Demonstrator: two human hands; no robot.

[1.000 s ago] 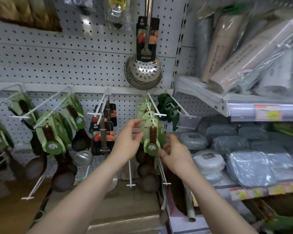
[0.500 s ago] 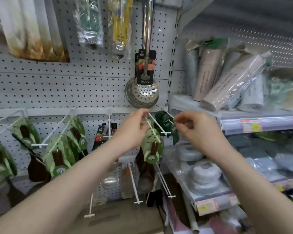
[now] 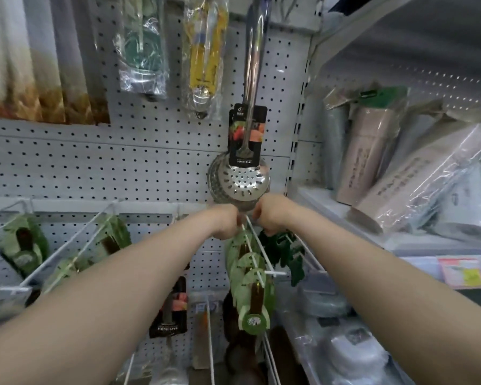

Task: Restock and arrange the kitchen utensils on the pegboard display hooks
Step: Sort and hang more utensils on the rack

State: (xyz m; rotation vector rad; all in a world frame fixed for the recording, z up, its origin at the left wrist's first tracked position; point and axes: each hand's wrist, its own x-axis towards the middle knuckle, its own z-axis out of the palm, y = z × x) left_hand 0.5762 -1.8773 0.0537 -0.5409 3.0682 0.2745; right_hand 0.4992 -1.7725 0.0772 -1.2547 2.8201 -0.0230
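The green-carded utensils point(image 3: 252, 276) hang in an overlapping row down the white hook point(image 3: 275, 272) at the middle of the pegboard point(image 3: 95, 168), just under your wrists. Your left hand point(image 3: 227, 222) is at the hook's rear end by the board, its fingers curled round the wire where it comes out of your fist. Your right hand point(image 3: 271, 215) sits just beside it with curled fingers, but you cannot tell what they hold. A perforated steel skimmer point(image 3: 240, 182) hangs right above both hands. Dark green items point(image 3: 285, 252) hang on the next hook to the right, and wrapped packages point(image 3: 417, 184) lie on the shelf point(image 3: 400, 240) beyond.
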